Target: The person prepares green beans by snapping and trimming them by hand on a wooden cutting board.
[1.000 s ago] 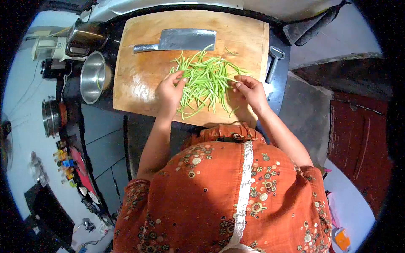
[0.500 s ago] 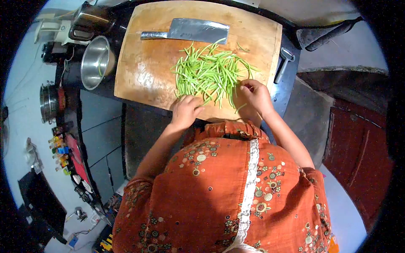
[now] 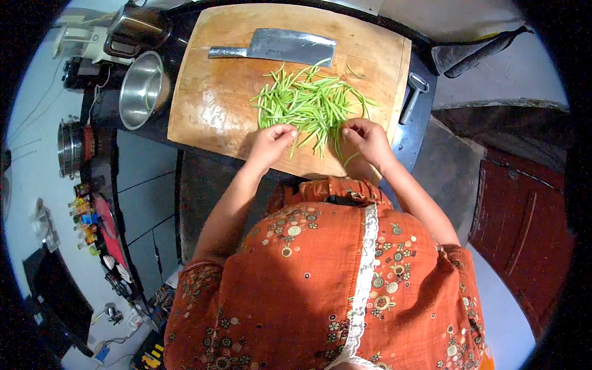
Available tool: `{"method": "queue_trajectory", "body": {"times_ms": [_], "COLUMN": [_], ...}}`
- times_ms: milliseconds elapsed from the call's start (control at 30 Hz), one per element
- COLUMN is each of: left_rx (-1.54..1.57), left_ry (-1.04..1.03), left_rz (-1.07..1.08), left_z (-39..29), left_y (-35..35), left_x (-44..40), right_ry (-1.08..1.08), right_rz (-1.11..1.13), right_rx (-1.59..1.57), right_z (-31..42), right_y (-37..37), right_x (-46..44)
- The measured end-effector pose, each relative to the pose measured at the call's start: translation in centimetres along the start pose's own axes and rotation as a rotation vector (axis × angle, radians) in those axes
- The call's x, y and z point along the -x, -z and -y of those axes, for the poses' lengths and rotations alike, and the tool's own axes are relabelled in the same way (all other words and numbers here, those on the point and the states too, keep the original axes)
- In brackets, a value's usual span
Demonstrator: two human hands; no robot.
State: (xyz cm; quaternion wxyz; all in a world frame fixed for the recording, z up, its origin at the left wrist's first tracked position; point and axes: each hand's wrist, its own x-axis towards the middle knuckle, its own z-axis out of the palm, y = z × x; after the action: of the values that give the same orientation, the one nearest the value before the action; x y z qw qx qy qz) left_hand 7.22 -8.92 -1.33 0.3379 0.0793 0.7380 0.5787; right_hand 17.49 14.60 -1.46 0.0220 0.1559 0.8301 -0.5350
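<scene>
A loose pile of thin green vegetable stems (image 3: pixel 308 102) lies on a large wooden cutting board (image 3: pixel 209 92). At the pile's near left edge, my left hand (image 3: pixel 271 145) is closed in a pinch, with a short green stem showing below its fingertips. My right hand (image 3: pixel 368 143) is also pinched, thumb against fingers, at the near right edge of the pile; what lies between those fingertips is too small to make out. Beyond the pile rests a cleaver (image 3: pixel 291 47), flat on the board with its handle to the left.
Left of the board stands a steel bowl (image 3: pixel 142 92) with a green strand inside. Behind it is a shiny metal pot (image 3: pixel 139 31). A peeler (image 3: pixel 414 98) lies on the dark counter to the right. Small bottles (image 3: pixel 85 216) line the far left.
My left hand has lifted from the board's near edge and moved up and right to the stems, its fingers closing into a pinch. My right hand has shifted slightly left.
</scene>
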Motion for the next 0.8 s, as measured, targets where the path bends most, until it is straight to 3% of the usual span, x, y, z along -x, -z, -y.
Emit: {"method": "queue_trajectory", "body": {"times_ms": [67,233,300,500,600,667,800], "left_rx": [0.151,0.34,0.365,0.162,0.033,-0.029,-0.034], "left_ry": [0.158,0.224,0.239,0.208,0.019,0.012,-0.024], "left_rz": [0.017,0.046,0.091,0.094,0.225,0.248,0.258], "left_z": [-1.2,-1.9,-2.4,-4.0,-3.1,-3.7,-3.8], "left_y": [0.4,1.1,0.9,-0.2,-0.8,-1.5,-2.1], "left_x": [-0.6,-2.3,-2.5,-2.8,-3.6,-3.7,-4.3], "right_ry": [0.01,-0.052,0.022,0.024,0.005,0.069,-0.036], "right_rz": [0.004,0.032,0.028,0.024,0.004,-0.019,-0.023], "right_rx": [0.005,-0.034,-0.014,-0.123,-0.241,-0.308,-0.304], "right_z": [0.2,-0.3,-0.3,0.6,3.4,3.4,2.8], "right_y": [0.0,-0.4,-0.3,-0.6,-0.4,-0.9,-1.1], "right_x": [0.0,-0.1,-0.2,-0.8,-1.3,-1.9,-2.7]}}
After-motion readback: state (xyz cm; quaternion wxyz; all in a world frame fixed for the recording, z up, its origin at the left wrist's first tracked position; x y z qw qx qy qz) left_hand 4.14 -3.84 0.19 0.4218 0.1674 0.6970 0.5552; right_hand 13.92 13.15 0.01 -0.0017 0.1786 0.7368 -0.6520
